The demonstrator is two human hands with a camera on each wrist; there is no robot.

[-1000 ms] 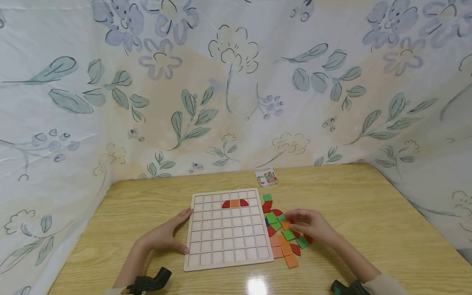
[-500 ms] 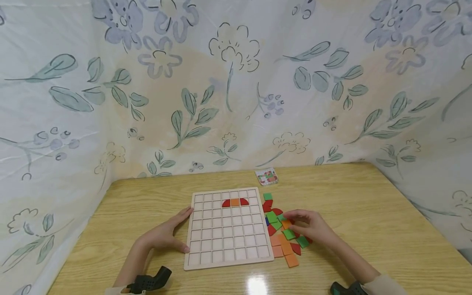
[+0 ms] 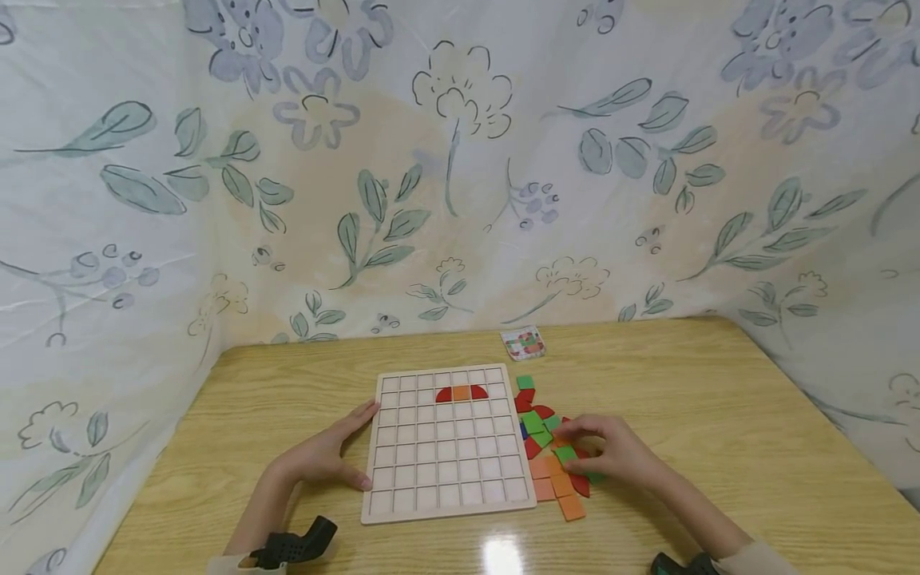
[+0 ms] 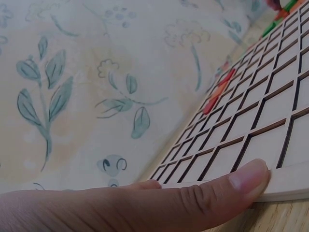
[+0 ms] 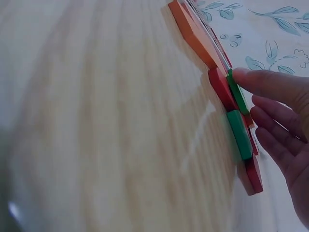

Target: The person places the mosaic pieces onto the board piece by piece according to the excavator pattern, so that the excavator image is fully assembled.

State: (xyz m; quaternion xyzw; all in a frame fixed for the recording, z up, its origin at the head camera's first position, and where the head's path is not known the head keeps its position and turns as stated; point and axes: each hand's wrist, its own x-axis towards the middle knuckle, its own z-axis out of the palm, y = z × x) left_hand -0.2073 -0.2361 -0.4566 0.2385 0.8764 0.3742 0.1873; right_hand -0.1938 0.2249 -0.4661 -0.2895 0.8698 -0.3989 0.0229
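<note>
A square wooden grid board [image 3: 368,511] lies on the table, with two red quarter-round tiles and an orange square tile [image 3: 461,393] between them in its upper cells. My left hand [image 3: 319,457] steadies the board's left edge, fingers and thumb spread apart. In the left wrist view the thumb [image 4: 248,179] rests on the rim. My right hand [image 3: 611,451] reaches over the loose tile pile. Its thumb touches the edge of a green square tile [image 3: 565,454], and the index finger lies beyond it. In the right wrist view, that green tile [image 5: 237,92] sits atop a red one.
Several loose orange tiles [image 3: 571,508], plus red, green and blue ones, lie along the board's right edge. A small printed pattern card [image 3: 523,343] is at the back of the wooden table [image 3: 676,367]. A floral cloth [image 3: 474,200] hangs behind and at the sides.
My right hand has shifted slightly toward me, its thumb moving from the orange tile to the near side of the green square tile. My left hand stays at the board's edge.
</note>
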